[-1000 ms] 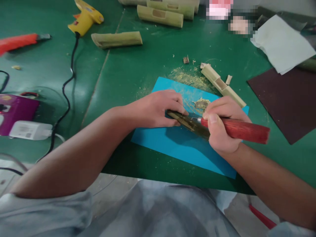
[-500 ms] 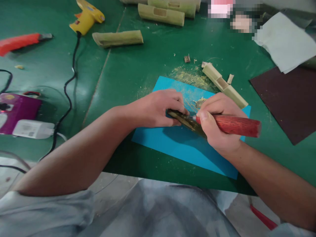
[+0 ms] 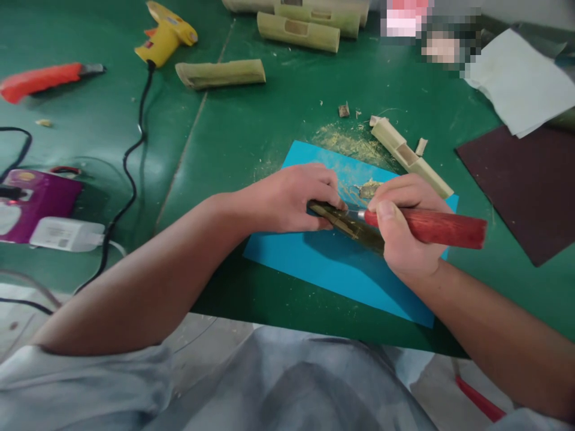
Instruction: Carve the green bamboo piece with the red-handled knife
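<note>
My left hand [image 3: 309, 197] grips the upper left end of a dark bamboo piece [image 3: 350, 227], thumb on the near side and fingers curled over the far side. The bamboo slants across a blue sheet [image 3: 287, 251], and its lower right end is hidden behind my other hand. My right hand [image 3: 408, 227] is closed around the red wooden handle of a carving tool [image 3: 449, 227]. The tool's thin metal shaft points left to the bamboo, close to my left fingertips; the shape of its tip cannot be made out.
A cut bamboo tube [image 3: 413, 157] lies across the sheet's far right edge, near sawdust [image 3: 350, 143] and chips. Farther back are more bamboo tubes [image 3: 299, 31], a yellow glue gun [image 3: 166, 36] and a red-handled cutter [image 3: 45, 81]. A purple power strip [image 3: 49, 194] sits left, a dark sheet [image 3: 521, 191] right.
My right hand and the carving tool have drawn slightly to the right, showing more of the metal shaft. My left hand keeps its hold on the bamboo. The whole view has shifted a little.
</note>
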`<state>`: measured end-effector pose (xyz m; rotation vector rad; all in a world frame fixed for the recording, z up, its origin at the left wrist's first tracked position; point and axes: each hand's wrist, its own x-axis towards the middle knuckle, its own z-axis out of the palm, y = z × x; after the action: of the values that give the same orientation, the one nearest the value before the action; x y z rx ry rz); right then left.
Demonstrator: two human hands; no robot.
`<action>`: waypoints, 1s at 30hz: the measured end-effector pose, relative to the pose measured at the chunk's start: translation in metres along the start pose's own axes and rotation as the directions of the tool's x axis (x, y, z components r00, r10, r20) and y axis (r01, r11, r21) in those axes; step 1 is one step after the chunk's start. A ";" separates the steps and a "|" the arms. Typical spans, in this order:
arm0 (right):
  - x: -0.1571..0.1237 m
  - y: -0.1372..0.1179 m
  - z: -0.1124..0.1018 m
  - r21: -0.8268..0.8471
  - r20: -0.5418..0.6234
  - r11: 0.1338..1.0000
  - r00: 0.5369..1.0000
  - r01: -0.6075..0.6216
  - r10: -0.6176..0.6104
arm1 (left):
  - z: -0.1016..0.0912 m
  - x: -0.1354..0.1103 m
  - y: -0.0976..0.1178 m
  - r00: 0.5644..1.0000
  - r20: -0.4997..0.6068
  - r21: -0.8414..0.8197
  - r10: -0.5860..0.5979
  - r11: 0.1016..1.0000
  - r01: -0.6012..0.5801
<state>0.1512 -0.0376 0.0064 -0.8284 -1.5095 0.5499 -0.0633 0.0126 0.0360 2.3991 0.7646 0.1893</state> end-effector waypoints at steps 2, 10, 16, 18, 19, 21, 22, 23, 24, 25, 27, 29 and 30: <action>0.000 0.000 0.000 0.005 0.036 1.000 0.999 -0.010 0.010 | 0.000 0.000 0.000 1.000 -0.003 -0.001 -0.003 1.000 0.003; 0.000 -0.006 -0.003 -0.027 0.103 0.999 0.994 -0.035 0.037 | 0.000 -0.001 -0.001 1.000 0.001 0.001 -0.007 1.000 0.007; 0.001 -0.004 -0.002 0.005 0.090 0.999 0.995 -0.037 0.036 | 0.001 -0.001 -0.001 1.000 -0.016 0.003 0.005 1.000 -0.005; 0.001 -0.002 -0.002 0.014 0.089 1.000 0.996 -0.025 0.024 | 0.001 -0.001 -0.001 1.000 -0.023 -0.003 0.013 1.000 -0.013; 0.001 -0.002 -0.001 0.017 0.082 1.000 0.997 -0.014 0.013 | 0.002 -0.001 -0.002 1.000 -0.025 -0.005 0.018 1.000 -0.018; 0.002 -0.002 -0.001 0.019 0.076 1.000 0.997 -0.005 0.004 | 0.002 -0.001 -0.002 0.999 -0.029 -0.006 0.024 1.000 -0.024; 0.002 -0.003 -0.001 0.019 0.076 1.000 0.997 -0.009 0.007 | 0.002 -0.001 -0.002 0.999 -0.031 -0.005 0.025 1.000 -0.025; 0.002 -0.003 -0.001 0.018 0.076 1.000 0.997 -0.015 0.013 | 0.002 -0.001 -0.002 0.999 -0.031 -0.004 0.024 1.000 -0.024; 0.001 -0.004 -0.001 0.019 0.078 1.000 0.997 -0.021 0.020 | 0.002 -0.001 -0.002 0.999 -0.030 -0.005 0.021 1.000 -0.021; 0.001 -0.005 -0.001 0.019 0.081 0.999 0.996 -0.026 0.025 | 0.002 -0.001 -0.002 0.999 -0.029 -0.006 0.018 1.000 -0.018; 0.001 -0.005 0.000 0.016 0.080 1.000 0.997 -0.023 0.021 | 0.002 -0.001 -0.001 1.000 -0.028 -0.008 0.013 1.000 -0.013; 0.001 -0.005 -0.001 0.004 0.075 1.000 0.997 -0.009 0.009 | 0.001 -0.001 -0.001 0.999 -0.029 -0.006 0.013 1.000 -0.014; 0.001 -0.004 -0.001 -0.004 0.074 1.000 0.997 -0.005 0.005 | 0.001 -0.001 -0.001 0.999 -0.030 -0.004 0.015 1.000 -0.016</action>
<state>0.1511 -0.0399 0.0105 -0.8228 -1.5767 0.5867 -0.0637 0.0120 0.0346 2.4041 0.7587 0.2334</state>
